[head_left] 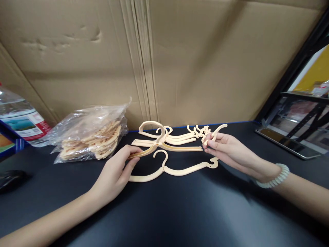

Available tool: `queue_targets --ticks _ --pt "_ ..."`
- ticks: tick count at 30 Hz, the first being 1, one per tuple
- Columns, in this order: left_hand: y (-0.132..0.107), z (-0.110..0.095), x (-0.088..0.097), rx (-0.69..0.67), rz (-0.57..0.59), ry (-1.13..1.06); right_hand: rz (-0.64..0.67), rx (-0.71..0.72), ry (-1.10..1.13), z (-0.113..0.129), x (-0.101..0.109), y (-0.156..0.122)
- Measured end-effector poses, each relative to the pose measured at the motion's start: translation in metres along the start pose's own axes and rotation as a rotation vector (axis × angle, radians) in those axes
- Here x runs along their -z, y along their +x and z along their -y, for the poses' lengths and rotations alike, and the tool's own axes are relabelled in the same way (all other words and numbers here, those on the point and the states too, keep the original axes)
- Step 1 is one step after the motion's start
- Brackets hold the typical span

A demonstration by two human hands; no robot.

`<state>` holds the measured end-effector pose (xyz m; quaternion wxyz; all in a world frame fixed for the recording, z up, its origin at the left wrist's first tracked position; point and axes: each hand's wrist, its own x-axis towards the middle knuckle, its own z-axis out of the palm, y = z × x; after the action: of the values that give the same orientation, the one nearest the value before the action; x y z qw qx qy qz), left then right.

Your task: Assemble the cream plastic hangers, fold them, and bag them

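Note:
My left hand (120, 169) pinches one arm of a cream plastic clothes hanger (177, 147), lifted above the table with its hook pointing up. In my right hand (228, 147) is a small curved cream hook piece (218, 130), held between thumb and fingers near the hanger's right end. Below them another hanger (185, 170) lies flat, a hooked end piece at its right tip; its left end is partly behind my left hand. Further back lie several hanger bodies (180, 138). A little pile of hook pieces (195, 130) lies behind my right hand, partly covered.
At the left a clear plastic bag (89, 133) holds many cream hanger parts. A large bottle (23, 116) and a black mouse (12, 180) are further left. Cardboard (205, 61) stands along the back. A flat tablet-like object (286, 142) lies by the black rack (295, 68) at right.

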<state>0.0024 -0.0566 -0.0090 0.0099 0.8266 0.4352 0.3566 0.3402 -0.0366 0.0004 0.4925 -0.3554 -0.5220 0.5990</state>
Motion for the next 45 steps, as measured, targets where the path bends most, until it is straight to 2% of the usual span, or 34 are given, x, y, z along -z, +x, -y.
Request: queue_targets --ticks 6,12,20,39,45 --pt "0.0006 -0.0002 0.0 -0.003 0.027 -0.031 0.059 -0.127 0.014 -0.0004 -0.0007 -0.0021" --pt "-0.0006 -0.0018 -0.0003 -0.012 0.057 -0.043 0.193 -0.244 -0.024 0.0013 0.003 -0.0046" --pt "-0.0007 -0.001 -0.0006 -0.021 0.058 -0.022 0.222 -0.329 0.017 0.0023 0.0029 -0.0048" --pt "-0.0003 -0.0018 -0.0009 -0.021 0.075 -0.026 0.221 -0.306 -0.04 -0.0014 0.0064 -0.0047" --pt "-0.0016 -0.0003 -0.002 -0.041 0.08 -0.032 0.171 -0.232 -0.131 -0.0019 0.0001 -0.0058"
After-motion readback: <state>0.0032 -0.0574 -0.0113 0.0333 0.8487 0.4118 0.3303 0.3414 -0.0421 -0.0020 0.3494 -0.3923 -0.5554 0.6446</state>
